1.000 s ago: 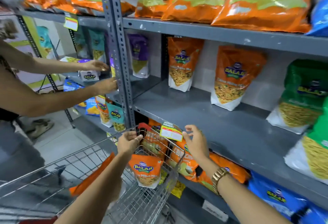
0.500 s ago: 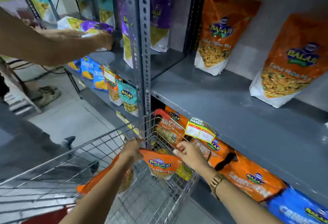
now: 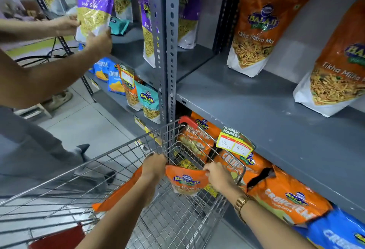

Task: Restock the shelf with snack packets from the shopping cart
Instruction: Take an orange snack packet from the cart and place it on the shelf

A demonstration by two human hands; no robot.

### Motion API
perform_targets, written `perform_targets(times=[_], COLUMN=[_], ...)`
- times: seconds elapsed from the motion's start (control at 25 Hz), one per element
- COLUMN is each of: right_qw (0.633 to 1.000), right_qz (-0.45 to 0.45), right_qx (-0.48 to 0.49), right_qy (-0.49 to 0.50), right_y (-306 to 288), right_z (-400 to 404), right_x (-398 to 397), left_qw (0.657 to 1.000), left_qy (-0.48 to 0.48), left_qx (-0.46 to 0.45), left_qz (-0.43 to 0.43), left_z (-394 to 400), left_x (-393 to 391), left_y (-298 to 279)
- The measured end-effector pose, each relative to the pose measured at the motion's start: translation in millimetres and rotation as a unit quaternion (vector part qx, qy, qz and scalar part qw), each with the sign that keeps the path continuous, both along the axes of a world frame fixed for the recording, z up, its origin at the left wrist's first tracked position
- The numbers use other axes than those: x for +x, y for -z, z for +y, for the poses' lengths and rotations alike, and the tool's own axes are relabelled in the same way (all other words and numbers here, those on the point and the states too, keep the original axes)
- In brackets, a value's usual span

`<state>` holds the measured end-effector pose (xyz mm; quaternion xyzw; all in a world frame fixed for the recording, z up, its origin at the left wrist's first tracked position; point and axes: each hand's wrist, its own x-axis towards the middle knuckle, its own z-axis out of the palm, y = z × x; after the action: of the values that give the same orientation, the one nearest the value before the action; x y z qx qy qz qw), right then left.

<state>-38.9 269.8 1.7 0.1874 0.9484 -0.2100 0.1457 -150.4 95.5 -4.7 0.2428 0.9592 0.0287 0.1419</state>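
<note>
Both hands closed on a snack packet in the cart

The left hand (image 3: 154, 166) and right hand (image 3: 218, 176), apart a second earlier, pinched the orange packet's (image 3: 186, 179) top corners inside the shopping cart (image 3: 126, 150) (shelf (image 3: 256, 110) space waited above).

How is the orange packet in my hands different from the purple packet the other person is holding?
The orange packet is held low in the cart by the left hand and right hand; the purple packet is held upright at the shelf. Orange reads Mitha Mix; purple reads Aloo. Both say Balaji.
</note>
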Motion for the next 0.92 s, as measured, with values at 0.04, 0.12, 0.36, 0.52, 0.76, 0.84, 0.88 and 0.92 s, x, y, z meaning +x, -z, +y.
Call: perform_targets(times=[0.04, 0.12, 0.36, 0.52, 0.76, 0.84, 0.88, 0.92], right_qw=[1.0, 1.0, 0.992, 0.974, 0.901, 0.871, 0.856, 0.843], right_qz=[0.003, 0.016, 0.115, 0.223, 0.431, 0.487, 0.512, 0.533], right_qx=[0.004, 0.015, 0.023, 0.022, -0.001, 0.003, 0.006, 0.014], right_qy=[-0.002, -0.01, -0.037, -0.021, 0.05, 0.066, 0.068, 0.069], right_y=[-2.0, -9.8, -52.3, -95.6, -174.7, -203.1, -217.0, -229.6], right_z=[0.7, 2.6, 1.9, 2.8, 25.9, 39.4, 48.4, 57.6], right_x=[1.0, 4.0, 21.1, 37.4, 59.8, 70.7, 77.7, 84.6], left_qw=[1.0, 1.0, 0.977, 0.897, 0.78, 0.759, 0.748, 0.738], left_qy=[0.006, 0.009, -0.116, -0.198, -0.204, -0.179, -0.166, -0.154], left_qx=[-0.004, 0.006, 0.176, 0.392, 0.591, 0.626, 0.642, 0.655], left_qz=[0.002, 0.004, -0.024, -0.044, -0.008, -0.013, -0.029, -0.045], left_z=[-0.9, -4.0, -19.7, -18.1, 26.5, 48.3, 61.8, 75.2], left_x=[1.2, 4.8, 23.6, 39.3, 62.7, 67.2, 69.2, 72.2], left_y=[-0.8, -6.8, -47.6, -90.1, -169.8, -199.2, -212.7, -224.7])
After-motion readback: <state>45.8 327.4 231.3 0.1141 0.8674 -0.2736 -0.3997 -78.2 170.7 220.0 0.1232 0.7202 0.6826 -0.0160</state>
